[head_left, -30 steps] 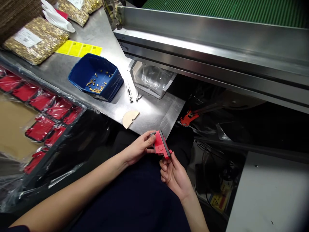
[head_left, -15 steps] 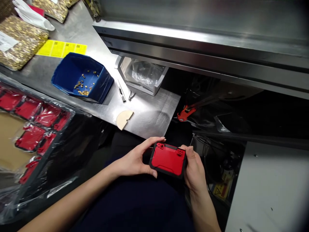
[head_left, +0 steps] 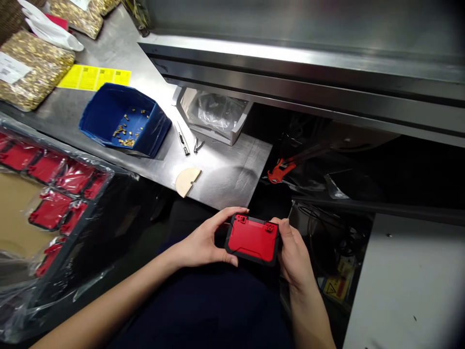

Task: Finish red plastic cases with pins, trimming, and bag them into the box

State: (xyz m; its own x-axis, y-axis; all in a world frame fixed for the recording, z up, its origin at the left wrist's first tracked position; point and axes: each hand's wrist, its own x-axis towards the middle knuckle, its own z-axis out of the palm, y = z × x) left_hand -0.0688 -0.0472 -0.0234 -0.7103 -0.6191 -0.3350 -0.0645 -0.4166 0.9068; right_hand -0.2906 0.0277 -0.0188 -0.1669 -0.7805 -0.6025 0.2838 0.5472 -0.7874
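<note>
The left hand curls round the left end of a red plastic cover, thumb under its near edge and fingers arched over its far edge, clamped on it. The right hand grips the right end the same way, fingers wrapped behind and thumb at the far right corner. The cover is a flat rectangle with a bright red face set in a black rim; two small red hinge-like lugs sit along its far edge, one toward each corner, and the near edge has a stepped, angled outline. Its red face is turned up toward the camera. Its long axis runs left to right, with the lugged edge pointing away from the person. It is held over the lap, just near of the edge of the steel table. On the table, farther left, stands a blue bin with small brass parts in it.
</note>
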